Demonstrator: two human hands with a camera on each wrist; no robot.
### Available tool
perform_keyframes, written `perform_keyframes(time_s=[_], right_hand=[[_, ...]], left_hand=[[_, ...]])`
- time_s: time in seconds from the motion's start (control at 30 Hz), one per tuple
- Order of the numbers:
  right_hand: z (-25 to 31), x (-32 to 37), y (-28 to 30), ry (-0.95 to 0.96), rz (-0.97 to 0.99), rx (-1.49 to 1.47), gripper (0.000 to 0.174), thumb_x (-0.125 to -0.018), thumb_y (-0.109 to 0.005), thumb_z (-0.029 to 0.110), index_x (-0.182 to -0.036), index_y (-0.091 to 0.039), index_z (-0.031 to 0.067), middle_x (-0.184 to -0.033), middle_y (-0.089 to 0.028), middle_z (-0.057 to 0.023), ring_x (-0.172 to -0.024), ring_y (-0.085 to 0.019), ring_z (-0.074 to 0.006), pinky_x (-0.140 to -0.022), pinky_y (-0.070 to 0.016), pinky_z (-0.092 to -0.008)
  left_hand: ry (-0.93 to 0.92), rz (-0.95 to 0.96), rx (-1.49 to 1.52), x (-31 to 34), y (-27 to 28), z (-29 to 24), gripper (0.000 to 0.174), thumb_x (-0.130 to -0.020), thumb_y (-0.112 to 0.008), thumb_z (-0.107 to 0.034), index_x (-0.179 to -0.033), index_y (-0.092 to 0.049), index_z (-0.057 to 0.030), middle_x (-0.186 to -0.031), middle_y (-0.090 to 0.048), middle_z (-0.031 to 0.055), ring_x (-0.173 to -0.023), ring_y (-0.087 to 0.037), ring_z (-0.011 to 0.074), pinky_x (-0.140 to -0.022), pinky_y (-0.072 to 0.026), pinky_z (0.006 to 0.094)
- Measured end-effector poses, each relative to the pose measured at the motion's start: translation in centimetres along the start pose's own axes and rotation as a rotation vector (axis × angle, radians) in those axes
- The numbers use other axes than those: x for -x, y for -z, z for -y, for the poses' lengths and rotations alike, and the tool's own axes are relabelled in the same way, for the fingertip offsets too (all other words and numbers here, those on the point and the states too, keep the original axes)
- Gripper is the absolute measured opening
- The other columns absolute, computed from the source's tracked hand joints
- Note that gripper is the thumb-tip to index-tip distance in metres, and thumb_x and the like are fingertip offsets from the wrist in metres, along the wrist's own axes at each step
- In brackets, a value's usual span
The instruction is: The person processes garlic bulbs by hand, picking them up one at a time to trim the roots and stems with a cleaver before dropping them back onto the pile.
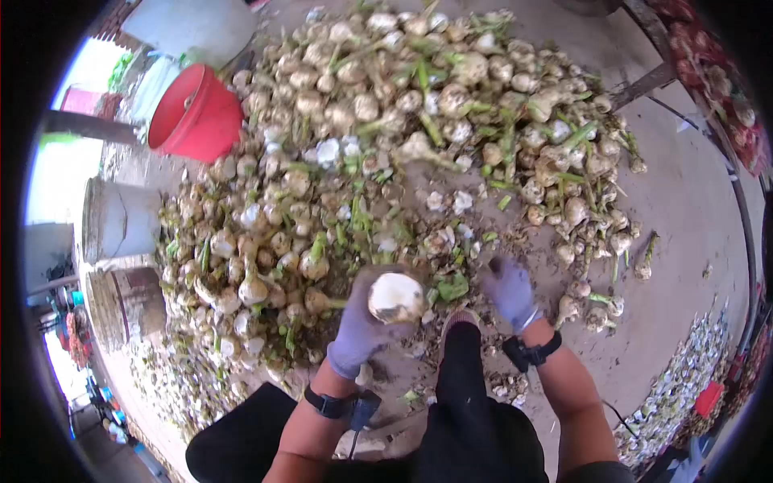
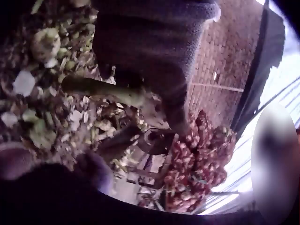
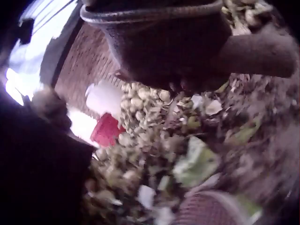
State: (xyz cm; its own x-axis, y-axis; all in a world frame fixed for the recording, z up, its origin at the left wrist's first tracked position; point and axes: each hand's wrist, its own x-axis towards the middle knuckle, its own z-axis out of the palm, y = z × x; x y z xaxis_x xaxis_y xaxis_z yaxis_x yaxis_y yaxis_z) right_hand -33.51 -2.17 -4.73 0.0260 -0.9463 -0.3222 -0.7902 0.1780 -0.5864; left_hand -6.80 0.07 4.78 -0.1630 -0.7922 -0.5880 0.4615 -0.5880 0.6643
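Note:
A large pale garlic bulb (image 1: 395,298) with a white, partly browned face is gripped by the gloved left hand (image 1: 360,326). From under that hand (image 2: 150,44), a thick green stem (image 2: 103,91) juts out in the left wrist view. The gloved right hand (image 1: 510,291) hovers over the littered ground to the right of the bulb, apart from it. Its thumb (image 3: 262,52) sticks out sideways in the right wrist view, while the other fingertips are dark and blurred, so whether they hold anything is unclear.
Heaped garlic bulbs with stems (image 1: 419,72) spread ahead and to the left. A red bucket (image 1: 196,114) and white buckets (image 1: 121,219) stand at the left. Peels and leaf scraps (image 1: 452,286) lie around a shoe (image 1: 460,320). Red net sacks (image 1: 708,72) are at the far right.

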Motion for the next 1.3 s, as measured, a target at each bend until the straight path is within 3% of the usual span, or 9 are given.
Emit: perform_keyframes(time_s=[0.07,0.13,0.27,0.47,0.6,0.8,1.03,1.07,1.3], right_hand=[[0.5,1.1,-0.1,0.571,-0.038,0.476,0.039,-0.085,-0.057,0.036,-0.099,-0.065,-0.0001,-0.077,-0.067,-0.0176,-0.078,-0.066,-0.0329,-0.069,-0.0510,-0.0407],[7.4,1.8,2.5,-0.150,0.335,-0.326,0.040,-0.088,-0.055,0.037,-0.098,-0.066,0.0001,-0.080,-0.067,-0.0191,-0.078,-0.066,-0.0316,-0.070,-0.0509,-0.0432],[11.4,1.5,2.3,-0.170,0.529,-0.547,0.041,-0.089,-0.054,0.038,-0.096,-0.065,-0.0009,-0.083,-0.067,-0.0233,-0.079,-0.066,-0.0320,-0.071,-0.0510,-0.0444],[6.3,-8.7,-6.6,0.127,-0.290,0.007,0.035,-0.086,-0.058,0.031,-0.101,-0.060,-0.0010,-0.085,-0.061,-0.0200,-0.076,-0.062,-0.0371,-0.070,-0.0506,-0.0469],[6.6,-18.6,-5.0,0.260,-0.350,0.270,0.042,-0.080,-0.063,0.029,-0.110,-0.056,0.0006,-0.107,-0.061,-0.0190,-0.099,-0.061,-0.0333,-0.084,-0.0496,-0.0398],[9.6,-13.3,-3.5,0.161,-0.095,-0.077,0.045,-0.077,-0.068,0.034,-0.105,-0.059,-0.0003,-0.100,-0.065,-0.0198,-0.090,-0.065,-0.0336,-0.080,-0.0507,-0.0413],[9.3,0.6,-0.2,-0.072,0.268,-0.845,0.033,-0.079,-0.072,0.025,-0.099,-0.059,0.0013,-0.082,-0.058,-0.0023,-0.072,-0.054,-0.0085,-0.063,-0.0459,-0.0273],[8.5,0.5,0.0,-0.003,0.208,-0.745,0.046,-0.071,-0.074,0.030,-0.103,-0.059,-0.0003,-0.093,-0.062,-0.0131,-0.082,-0.063,-0.0241,-0.074,-0.0497,-0.0349],[12.3,0.6,6.2,0.554,0.222,0.240,0.049,-0.060,-0.068,0.032,-0.100,-0.057,0.0066,-0.103,-0.053,-0.0112,-0.091,-0.057,-0.0298,-0.078,-0.0445,-0.0424]], left_hand=[[-0.436,-0.058,-0.471,-2.3,0.7,1.0,0.070,-0.075,-0.080,-0.013,-0.132,-0.041,-0.0023,-0.117,-0.055,0.0085,-0.105,-0.059,0.0200,-0.090,-0.0506,0.0329],[-0.357,-0.130,-0.281,-2.3,-0.1,1.1,0.069,-0.075,-0.078,-0.009,-0.132,-0.040,-0.0026,-0.118,-0.055,0.0090,-0.106,-0.058,0.0198,-0.091,-0.0500,0.0327],[-0.376,-0.260,0.128,-1.1,-3.6,0.5,0.064,-0.082,-0.071,-0.009,-0.137,-0.038,-0.0070,-0.116,-0.056,0.0056,-0.104,-0.058,0.0177,-0.087,-0.0504,0.0293],[-0.946,-0.084,0.608,0.0,6.1,-7.5,0.040,-0.089,-0.065,-0.025,-0.118,-0.053,-0.0020,-0.107,-0.063,0.0136,-0.095,-0.063,0.0234,-0.090,-0.0533,0.0368],[-0.755,-0.443,1.003,1.0,8.9,-8.7,0.042,-0.092,-0.060,-0.030,-0.122,-0.051,-0.0019,-0.112,-0.063,0.0132,-0.096,-0.061,0.0260,-0.093,-0.0488,0.0392],[-0.159,-0.159,0.143,-5.5,2.5,0.1,0.057,-0.095,-0.053,-0.041,-0.139,-0.037,-0.0090,-0.130,-0.051,0.0101,-0.118,-0.050,0.0250,-0.099,-0.0416,0.0421],[-0.309,-0.049,0.026,-4.9,-0.7,1.0,0.054,-0.093,-0.058,-0.031,-0.135,-0.038,-0.0041,-0.116,-0.057,0.0087,-0.102,-0.057,0.0188,-0.089,-0.0472,0.0342],[-0.363,-0.049,-0.272,-4.2,-0.7,0.3,0.050,-0.095,-0.056,-0.025,-0.136,-0.037,-0.0035,-0.111,-0.057,0.0070,-0.097,-0.059,0.0174,-0.080,-0.0509,0.0315],[0.196,0.038,0.624,-3.6,-1.1,-0.2,0.057,-0.097,-0.041,-0.051,-0.133,-0.042,-0.0063,-0.113,-0.059,0.0143,-0.102,-0.061,0.0221,-0.094,-0.0511,0.0371]])
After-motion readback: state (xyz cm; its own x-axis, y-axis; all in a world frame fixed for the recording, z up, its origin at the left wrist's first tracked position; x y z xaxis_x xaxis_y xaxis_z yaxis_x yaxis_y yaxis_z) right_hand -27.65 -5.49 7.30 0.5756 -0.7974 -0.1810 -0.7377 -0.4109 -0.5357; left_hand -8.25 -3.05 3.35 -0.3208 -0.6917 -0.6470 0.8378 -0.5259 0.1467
